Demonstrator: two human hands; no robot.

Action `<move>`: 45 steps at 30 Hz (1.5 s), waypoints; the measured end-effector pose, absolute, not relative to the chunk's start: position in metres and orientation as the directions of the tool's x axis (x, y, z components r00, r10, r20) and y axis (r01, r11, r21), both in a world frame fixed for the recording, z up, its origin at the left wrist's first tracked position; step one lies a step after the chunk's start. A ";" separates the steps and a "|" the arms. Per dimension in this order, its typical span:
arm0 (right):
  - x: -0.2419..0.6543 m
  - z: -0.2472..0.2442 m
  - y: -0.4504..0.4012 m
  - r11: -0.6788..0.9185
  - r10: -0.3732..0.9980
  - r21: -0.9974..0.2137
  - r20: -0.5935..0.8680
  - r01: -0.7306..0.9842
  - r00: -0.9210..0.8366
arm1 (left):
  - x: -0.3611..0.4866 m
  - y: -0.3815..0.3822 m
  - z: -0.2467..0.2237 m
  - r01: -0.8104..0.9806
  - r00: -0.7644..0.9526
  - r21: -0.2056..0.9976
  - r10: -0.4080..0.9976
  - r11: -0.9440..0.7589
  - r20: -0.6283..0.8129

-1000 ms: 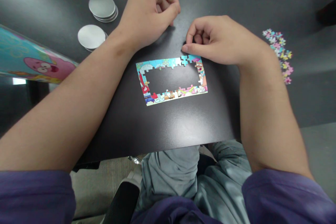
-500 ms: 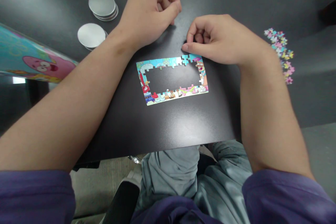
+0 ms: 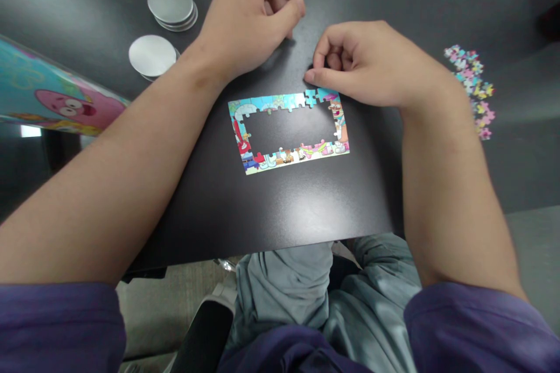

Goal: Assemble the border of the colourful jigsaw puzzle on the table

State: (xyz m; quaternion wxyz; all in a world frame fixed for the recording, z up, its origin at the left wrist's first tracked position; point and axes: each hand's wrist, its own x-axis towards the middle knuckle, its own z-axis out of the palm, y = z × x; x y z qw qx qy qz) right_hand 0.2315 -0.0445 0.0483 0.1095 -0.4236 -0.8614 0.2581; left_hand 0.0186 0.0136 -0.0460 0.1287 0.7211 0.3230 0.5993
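A jigsaw puzzle border (image 3: 315,151) with cartoon figures lies on the black table, its middle showing bare tabletop. In its top edge, a teal jigsaw piece (image 3: 310,98) sits slightly apart, with thin dark gaps around it. My right hand (image 3: 363,64) rests just above the border's top right corner, fingers curled in and thumb near the index finger. Farther up, beyond the top edge, my left hand (image 3: 258,14) is closed with its thumb against the curled fingers. Whether either hand pinches anything small is hidden.
Loose jigsaw pieces (image 3: 475,84) lie in a heap beyond my right forearm. Two stacks of round silver discs, one upper (image 3: 170,3) and one lower (image 3: 151,56), stand left of my left wrist. A colourful cartoon box (image 3: 65,90) is at the left edge.
Both hands keep nearly the same pose and place. The view has shifted very slightly; the puzzle border looks unchanged.
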 end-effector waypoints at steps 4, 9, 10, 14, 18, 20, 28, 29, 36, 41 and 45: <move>0.230 0.048 -0.045 0.514 0.790 -0.526 -0.016 0.678 -0.612 | 0.019 0.010 -0.043 0.316 0.052 0.598 0.642 -0.737 0.765; 0.229 0.047 -0.044 0.513 0.789 -0.526 -0.024 0.679 -0.614 | 0.017 0.012 -0.043 0.300 0.059 0.615 0.658 -0.729 0.751; 0.229 0.047 -0.044 0.514 0.789 -0.523 -0.024 0.680 -0.614 | 0.017 0.012 -0.043 0.301 0.059 0.617 0.660 -0.727 0.749; 0.228 0.048 -0.044 0.514 0.792 -0.512 -0.025 0.688 -0.610 | 0.018 0.012 -0.042 0.257 0.053 0.629 0.661 -0.734 0.749; 0.227 0.049 -0.046 0.513 0.794 -0.512 -0.021 0.689 -0.607 | 0.018 0.010 -0.041 0.178 0.096 0.635 0.656 -0.752 0.749; 0.227 0.049 -0.046 0.516 0.795 -0.506 -0.019 0.691 -0.607 | 0.019 0.009 -0.040 0.160 0.076 0.629 0.645 -0.761 0.761; 0.227 0.047 -0.046 0.521 0.796 -0.501 -0.008 0.692 -0.605 | 0.015 0.014 -0.043 0.206 0.110 0.615 0.643 -0.761 0.758; 0.227 0.047 -0.046 0.523 0.795 -0.499 -0.008 0.691 -0.607 | 0.013 0.016 -0.043 0.218 0.128 0.616 0.647 -0.757 0.751; 0.229 0.047 -0.045 0.525 0.794 -0.495 -0.006 0.692 -0.607 | 0.011 0.016 -0.044 0.303 0.169 0.594 0.655 -0.745 0.736; 0.228 0.048 -0.046 0.509 0.798 -0.497 -0.033 0.703 -0.601 | 0.020 0.008 -0.044 0.376 0.047 0.617 0.679 -0.692 0.733; 0.227 0.049 -0.047 0.502 0.802 -0.500 -0.037 0.706 -0.597 | 0.021 0.006 -0.041 0.354 0.056 0.635 0.693 -0.687 0.719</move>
